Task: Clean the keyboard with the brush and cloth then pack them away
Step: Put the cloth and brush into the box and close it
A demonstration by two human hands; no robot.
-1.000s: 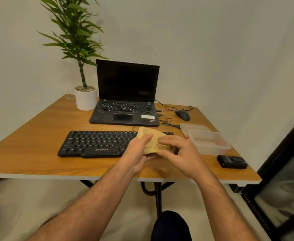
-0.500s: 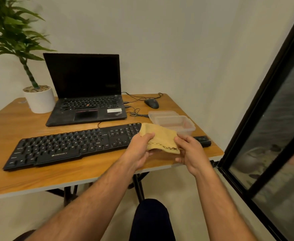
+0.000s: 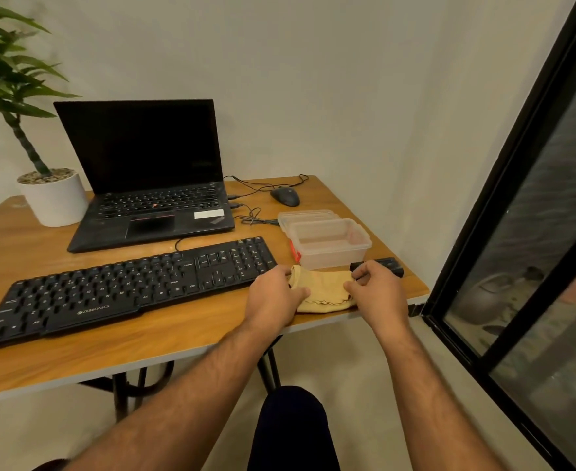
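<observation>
Left grip: the left hand (image 3: 274,295) is curled onto the left end of the cloth (image 3: 322,290), pinched there so the fold is kept flat.
Right grip: the right hand (image 3: 378,288) is pinched on the cloth's right end, thumb and fingers drawn together, so the fabric is stretched between both hands.
Cloth: a tan folded piece, laid on the surface (image 3: 178,348) near its front edge, just right of the keyboard (image 3: 126,287).
Step judged: folding for packing, presumably.
Container: a clear tub (image 3: 331,243) is stood open just behind the cloth, likely as its destination; a lid appears to lie behind it.
Brush: possibly the dark object (image 3: 390,265) partly hidden by the right hand; it cannot be told.
</observation>
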